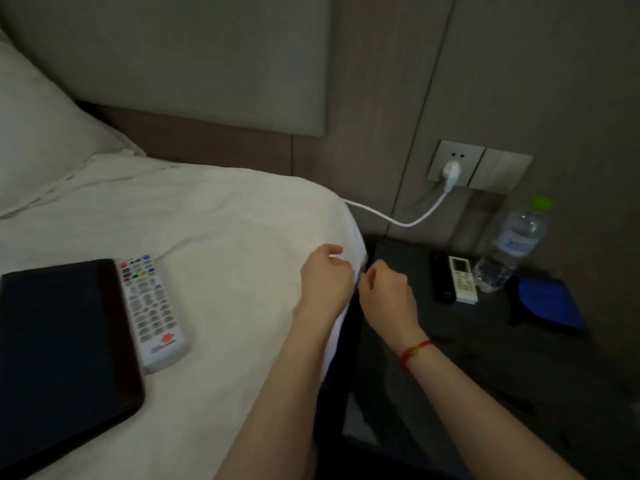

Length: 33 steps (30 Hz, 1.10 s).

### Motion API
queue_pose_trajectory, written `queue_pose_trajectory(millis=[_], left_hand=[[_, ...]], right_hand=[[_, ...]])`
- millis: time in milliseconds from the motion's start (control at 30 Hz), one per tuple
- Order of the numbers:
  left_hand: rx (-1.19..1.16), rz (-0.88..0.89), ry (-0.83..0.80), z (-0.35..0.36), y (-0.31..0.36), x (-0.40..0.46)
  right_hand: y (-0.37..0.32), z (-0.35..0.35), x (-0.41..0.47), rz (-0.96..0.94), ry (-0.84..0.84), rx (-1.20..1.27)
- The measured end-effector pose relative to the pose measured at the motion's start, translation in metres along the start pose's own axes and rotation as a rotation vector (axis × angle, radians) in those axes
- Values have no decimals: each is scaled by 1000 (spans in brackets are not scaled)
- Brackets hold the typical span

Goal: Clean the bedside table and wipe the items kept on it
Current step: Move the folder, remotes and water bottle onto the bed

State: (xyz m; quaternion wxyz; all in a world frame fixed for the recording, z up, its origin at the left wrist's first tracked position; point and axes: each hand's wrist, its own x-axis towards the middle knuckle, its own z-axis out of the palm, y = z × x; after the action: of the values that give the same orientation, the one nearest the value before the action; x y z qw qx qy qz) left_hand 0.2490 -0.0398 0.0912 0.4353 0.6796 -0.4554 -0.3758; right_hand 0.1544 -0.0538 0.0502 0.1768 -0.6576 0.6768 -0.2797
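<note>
The dark bedside table (485,358) stands right of the bed. At its back lie a black remote (441,278) and a white air-conditioner remote (462,278) side by side. Beside them stand a clear water bottle (509,251) with a green cap and a blue cloth-like item (547,299). My left hand (325,282) and my right hand (388,292) meet at the bed's corner with curled fingers, right at the edge of the white sheet (225,230). Motion blur hides whether they pinch the fabric.
On the bed lie a white TV remote (150,310) and a dark flat tablet-like slab (62,355). A white cable (408,221) runs from a wall socket (452,171) across to the bed. A pillow (34,133) sits at far left.
</note>
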Motion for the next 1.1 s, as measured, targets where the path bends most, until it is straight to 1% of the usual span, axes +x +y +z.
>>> queue_pose_trajectory(millis=[100,200,267,367,467,633,800,900,967,1033,1100], left_hand=[[34,-38,-144,63,-5,18],[123,-68,-231,127,-12,35],[171,-87,-266,165,-15,46],[255,-87,-300,215,-20,59],[313,-63,-281,254,-24,71],[385,-19,-247,283,-32,85],[365,-58,-225,293,-30,92],[362,-133,-230,292,-29,96],[355,-184,-236,287,-31,98],[274,-253,-237,280,-35,102],[123,-344,-246,269,-36,103]], right_hand=[[64,-16,23,181,38,-54],[121,-31,42,321,83,-87],[151,-37,49,360,89,-139],[182,-39,55,363,75,-194],[204,-38,62,365,93,-176],[220,-34,73,347,119,-145],[231,-35,85,364,143,-114],[235,-33,92,393,163,-113],[238,-30,97,403,155,-155],[239,-25,105,411,126,-218],[238,-18,113,429,103,-254]])
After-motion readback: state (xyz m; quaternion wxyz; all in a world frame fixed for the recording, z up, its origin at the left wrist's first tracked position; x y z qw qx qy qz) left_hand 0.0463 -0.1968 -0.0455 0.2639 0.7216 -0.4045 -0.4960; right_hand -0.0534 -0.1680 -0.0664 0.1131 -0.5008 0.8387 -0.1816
